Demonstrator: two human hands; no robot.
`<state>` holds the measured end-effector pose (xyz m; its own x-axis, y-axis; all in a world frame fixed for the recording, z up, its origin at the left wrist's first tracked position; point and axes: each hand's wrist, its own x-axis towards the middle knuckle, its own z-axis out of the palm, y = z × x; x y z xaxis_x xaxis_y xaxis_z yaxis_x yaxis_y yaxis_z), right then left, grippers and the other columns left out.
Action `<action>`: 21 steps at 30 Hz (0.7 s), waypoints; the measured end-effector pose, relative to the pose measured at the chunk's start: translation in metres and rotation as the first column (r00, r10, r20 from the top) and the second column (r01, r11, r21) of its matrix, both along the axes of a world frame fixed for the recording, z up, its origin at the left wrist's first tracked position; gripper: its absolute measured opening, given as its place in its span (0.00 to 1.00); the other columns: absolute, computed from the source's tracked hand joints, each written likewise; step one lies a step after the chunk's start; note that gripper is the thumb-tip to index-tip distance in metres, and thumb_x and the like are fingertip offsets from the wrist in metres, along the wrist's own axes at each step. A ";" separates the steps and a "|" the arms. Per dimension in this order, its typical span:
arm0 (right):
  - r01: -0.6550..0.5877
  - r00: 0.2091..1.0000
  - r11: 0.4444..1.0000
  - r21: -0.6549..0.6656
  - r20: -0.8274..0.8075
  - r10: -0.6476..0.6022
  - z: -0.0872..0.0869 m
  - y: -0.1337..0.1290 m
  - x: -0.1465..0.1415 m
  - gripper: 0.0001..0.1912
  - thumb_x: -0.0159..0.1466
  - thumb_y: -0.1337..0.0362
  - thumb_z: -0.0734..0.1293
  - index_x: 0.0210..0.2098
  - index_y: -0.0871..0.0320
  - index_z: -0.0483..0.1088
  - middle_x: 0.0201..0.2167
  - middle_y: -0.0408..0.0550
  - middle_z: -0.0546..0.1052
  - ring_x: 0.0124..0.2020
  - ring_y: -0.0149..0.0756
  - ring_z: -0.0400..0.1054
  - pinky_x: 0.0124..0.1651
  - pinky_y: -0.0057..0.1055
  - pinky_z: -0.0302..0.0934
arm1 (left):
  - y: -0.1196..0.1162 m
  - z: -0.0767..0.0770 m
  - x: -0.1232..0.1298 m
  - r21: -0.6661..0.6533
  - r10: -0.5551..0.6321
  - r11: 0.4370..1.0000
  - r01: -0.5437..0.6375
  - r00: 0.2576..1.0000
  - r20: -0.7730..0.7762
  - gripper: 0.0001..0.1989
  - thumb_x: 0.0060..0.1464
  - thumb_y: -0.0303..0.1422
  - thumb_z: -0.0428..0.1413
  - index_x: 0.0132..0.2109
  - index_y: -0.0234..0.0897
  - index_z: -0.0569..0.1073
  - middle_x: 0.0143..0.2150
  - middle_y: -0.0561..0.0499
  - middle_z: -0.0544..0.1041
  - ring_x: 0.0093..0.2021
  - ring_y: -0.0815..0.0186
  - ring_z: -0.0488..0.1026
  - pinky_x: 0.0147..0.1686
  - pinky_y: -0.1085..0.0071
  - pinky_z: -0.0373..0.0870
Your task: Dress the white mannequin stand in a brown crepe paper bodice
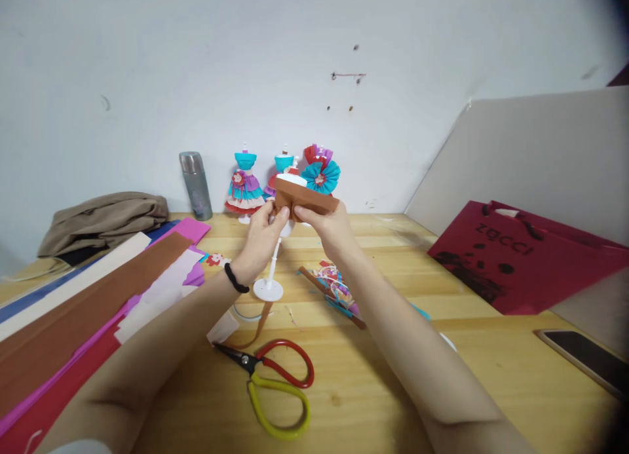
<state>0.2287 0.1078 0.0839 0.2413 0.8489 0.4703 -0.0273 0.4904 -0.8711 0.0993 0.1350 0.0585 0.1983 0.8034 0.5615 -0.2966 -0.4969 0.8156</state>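
A strip of brown crepe paper [309,196] is wrapped around the front of a small white dress form [268,289] on a stand. My left hand [263,234] pinches the strip at its middle, thumb on the front. Close beside it, my right hand [327,226] grips the same strip, its thumb pressed near the left thumb. Most fingertips are hidden behind the paper. Below the hands, scissors [265,369] with one red and one yellow handle lie on the table, blades pointing left. A narrow brown strip [260,326] lies near the stand's base.
Finished paper dresses [244,182] on forms and a grey flask [195,185] stand by the wall. Crepe sheets [98,303] and a brown cloth [105,221] lie left. Paper scraps [339,290], a red bag [521,257] and a phone [584,359] are on the right.
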 end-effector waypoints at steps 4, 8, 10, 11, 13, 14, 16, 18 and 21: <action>-0.023 1.000 1.000 0.001 0.005 0.023 -0.003 0.004 0.002 0.14 0.44 0.61 0.77 0.29 0.59 0.76 0.31 0.48 0.81 0.37 0.45 0.76 0.44 0.43 0.70 | -0.001 0.002 0.000 -0.016 -0.017 1.000 0.017 1.000 0.004 0.18 0.53 0.46 0.63 0.34 0.36 0.70 0.29 0.53 0.67 0.28 0.69 0.61 0.28 0.72 0.58; -0.016 1.000 1.000 -0.019 0.017 0.017 -0.007 0.012 0.005 0.16 0.41 0.60 0.77 0.28 0.60 0.76 0.29 0.48 0.81 0.34 0.45 0.75 0.41 0.42 0.70 | -0.002 0.002 0.000 -0.007 -0.031 0.999 0.031 1.000 0.003 0.17 0.54 0.45 0.62 0.35 0.36 0.69 0.29 0.53 0.67 0.28 0.69 0.61 0.28 0.72 0.57; -0.005 1.000 1.000 -0.021 0.027 0.006 -0.007 0.013 0.005 0.16 0.41 0.60 0.77 0.28 0.60 0.76 0.28 0.48 0.81 0.33 0.44 0.75 0.40 0.41 0.70 | -0.001 0.002 0.000 -0.002 -0.029 1.000 0.029 1.000 -0.010 0.17 0.54 0.45 0.62 0.35 0.36 0.69 0.30 0.53 0.67 0.29 0.69 0.61 0.29 0.72 0.57; -0.007 1.000 1.000 -0.015 0.020 0.008 -0.007 0.012 0.006 0.16 0.41 0.60 0.77 0.29 0.60 0.77 0.28 0.48 0.81 0.34 0.44 0.75 0.41 0.41 0.70 | -0.001 0.002 0.000 0.000 -0.024 1.000 0.024 1.000 -0.015 0.17 0.54 0.45 0.61 0.35 0.36 0.69 0.30 0.53 0.67 0.29 0.69 0.61 0.30 0.72 0.58; -0.027 0.999 1.000 -0.004 -0.017 0.027 -0.005 0.009 0.006 0.18 0.42 0.60 0.77 0.32 0.60 0.78 0.31 0.49 0.82 0.37 0.45 0.76 0.43 0.42 0.71 | -0.001 0.002 0.000 0.006 -0.006 1.000 0.006 1.000 -0.020 0.17 0.54 0.45 0.61 0.34 0.36 0.69 0.30 0.53 0.68 0.29 0.68 0.62 0.30 0.71 0.59; -0.046 0.998 0.999 -0.006 -0.046 0.045 -0.004 0.007 0.006 0.19 0.43 0.60 0.77 0.34 0.59 0.78 0.33 0.49 0.83 0.38 0.45 0.77 0.45 0.42 0.71 | 0.000 0.002 0.000 0.009 0.004 1.000 -0.004 1.000 -0.019 0.16 0.54 0.45 0.62 0.34 0.36 0.69 0.30 0.53 0.68 0.29 0.68 0.62 0.30 0.71 0.59; -0.084 0.991 0.996 -0.025 -0.103 0.081 -0.003 0.004 0.006 0.21 0.44 0.60 0.78 0.37 0.58 0.78 0.36 0.48 0.83 0.41 0.45 0.77 0.48 0.44 0.71 | 0.000 0.003 -0.001 0.009 0.017 1.000 -0.017 1.000 -0.016 0.16 0.54 0.44 0.62 0.33 0.36 0.69 0.30 0.53 0.68 0.29 0.68 0.62 0.30 0.71 0.60; -0.106 0.986 0.993 -0.042 -0.130 0.100 -0.001 0.002 0.005 0.22 0.43 0.59 0.78 0.37 0.58 0.77 0.37 0.49 0.83 0.42 0.46 0.77 0.50 0.45 0.70 | -0.001 0.004 -0.001 0.003 0.014 1.000 -0.014 1.000 -0.009 0.15 0.54 0.43 0.62 0.34 0.36 0.70 0.29 0.53 0.68 0.29 0.69 0.63 0.29 0.71 0.60; -0.089 0.989 0.996 -0.018 -0.117 0.086 -0.001 0.001 0.004 0.24 0.42 0.59 0.79 0.39 0.59 0.78 0.39 0.51 0.83 0.44 0.47 0.77 0.52 0.46 0.70 | -0.001 0.005 -0.001 -0.005 0.003 1.000 -0.003 1.000 0.000 0.14 0.54 0.42 0.62 0.35 0.36 0.71 0.29 0.53 0.69 0.28 0.69 0.63 0.29 0.71 0.60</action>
<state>0.2323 0.1083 0.0826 0.2172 0.8797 0.4231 -0.1708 0.4610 -0.8708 0.0986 0.1338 0.0633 0.1954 0.8065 0.5580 -0.2953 -0.4942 0.8177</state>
